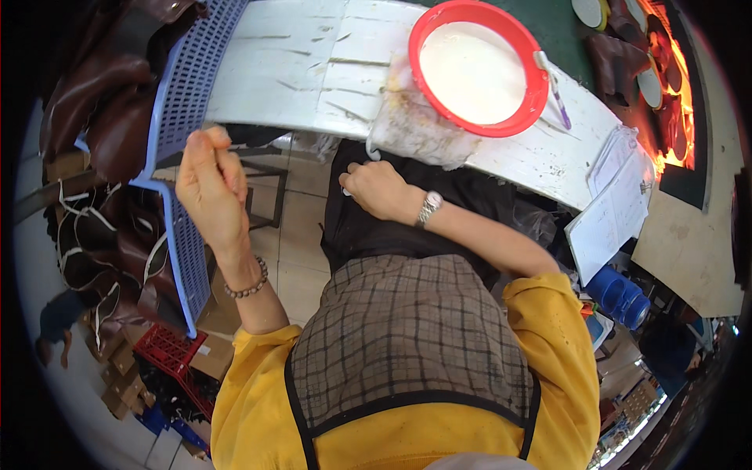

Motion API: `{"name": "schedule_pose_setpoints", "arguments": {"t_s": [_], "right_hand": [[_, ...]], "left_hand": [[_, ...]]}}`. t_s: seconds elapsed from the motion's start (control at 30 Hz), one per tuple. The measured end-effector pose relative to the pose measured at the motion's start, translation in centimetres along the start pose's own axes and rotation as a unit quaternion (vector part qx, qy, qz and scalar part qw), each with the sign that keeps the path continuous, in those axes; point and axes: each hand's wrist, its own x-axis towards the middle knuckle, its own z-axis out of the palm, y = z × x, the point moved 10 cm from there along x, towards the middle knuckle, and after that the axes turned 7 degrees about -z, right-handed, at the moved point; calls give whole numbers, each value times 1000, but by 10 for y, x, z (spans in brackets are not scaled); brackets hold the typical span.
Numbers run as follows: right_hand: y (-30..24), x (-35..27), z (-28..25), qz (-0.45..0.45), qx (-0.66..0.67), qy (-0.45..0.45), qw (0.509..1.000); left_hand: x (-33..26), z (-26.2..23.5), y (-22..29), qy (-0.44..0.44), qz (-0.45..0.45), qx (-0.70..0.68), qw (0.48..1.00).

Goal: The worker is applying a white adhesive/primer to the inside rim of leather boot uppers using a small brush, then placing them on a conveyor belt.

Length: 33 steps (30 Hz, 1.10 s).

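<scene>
My left hand (210, 184) is raised beside a blue plastic basket (188, 78), its fingertips pressed together; whatever they may pinch is too small to tell. Over my dark-clothed lap, just below the bench edge, my right hand (377, 190) is curled closed. A small white bit shows at its fingers, but I cannot make out what it is. On the white bench (274, 70) a red basin (540, 88) of milky white liquid sits partly on a stained cloth (415, 133). A brush with a purple handle (562, 110) leans on the basin's rim.
Brown leather boot uppers (117, 102) fill the baskets on the left. A clipboard with papers (611, 207) juts from the bench's right end, above a blue water bottle (619, 298). Boots and soles lie near an orange-glowing heater (680, 102). Another person (63, 321) is far left.
</scene>
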Motion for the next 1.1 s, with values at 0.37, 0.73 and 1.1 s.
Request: {"name": "schedule_pose_setpoints", "arguments": {"t_s": [0.37,0.73,1.1], "right_hand": [[-85,-18,-247,-148,116,522,832],[-50,28,-252,-24,-98,541,835],[28,-58,-224,0,516,485,706]], "left_hand": [[-11,104,12,-98,131,50,985],[22,112,-13,-157,-50,-252,954],[92,165,-42,-186,251,431,847]]}}
